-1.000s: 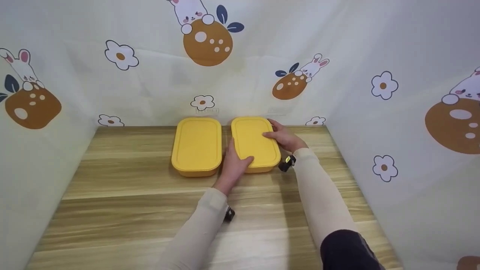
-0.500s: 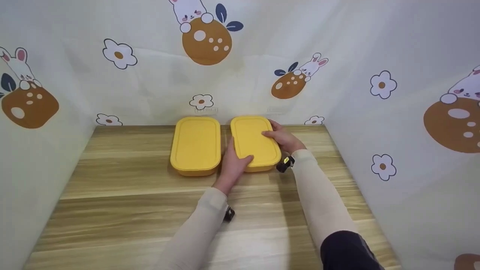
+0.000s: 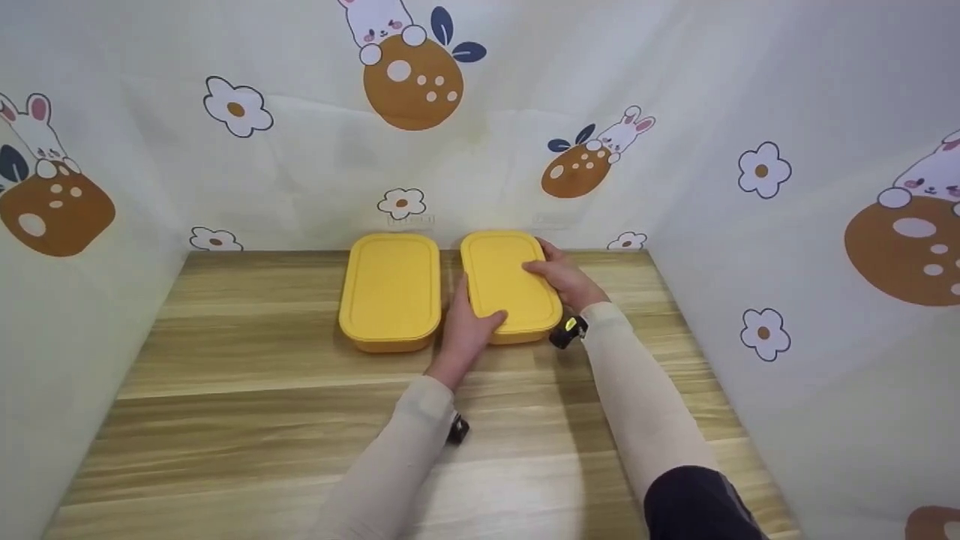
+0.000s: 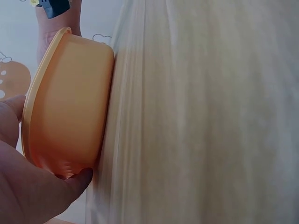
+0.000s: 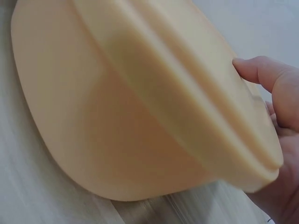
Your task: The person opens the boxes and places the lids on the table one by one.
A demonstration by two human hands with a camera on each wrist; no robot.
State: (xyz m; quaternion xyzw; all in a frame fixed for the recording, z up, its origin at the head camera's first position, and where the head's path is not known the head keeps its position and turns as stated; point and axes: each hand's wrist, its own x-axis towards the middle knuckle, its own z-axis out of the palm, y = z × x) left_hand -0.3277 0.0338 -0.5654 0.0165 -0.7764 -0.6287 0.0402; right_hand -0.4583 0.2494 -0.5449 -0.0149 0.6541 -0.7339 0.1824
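Two yellow lidded food containers stand side by side at the back of the table. My left hand [image 3: 469, 326] grips the near left corner of the right-hand container [image 3: 510, 281], thumb over the lid and fingers down its left side. On the opposite side my right hand [image 3: 564, 276] holds the same container, its thumb on the lid's right edge. In the left wrist view the container's side wall [image 4: 74, 98] shows, with its base at the tabletop. The right wrist view shows the lid's rim [image 5: 177, 107] close up. The left-hand container [image 3: 391, 289] is untouched, just left of my left hand.
A wood-grain table [image 3: 247, 420] carries both containers. Pale cloth walls [image 3: 300, 165] printed with rabbits, oranges and flowers enclose it at the back and both sides. The containers stand close to the back wall, with a narrow gap between them.
Both hands keep their hold on the right-hand container, which stays in place. The right wrist has dropped very slightly, and the head view has shifted a little.
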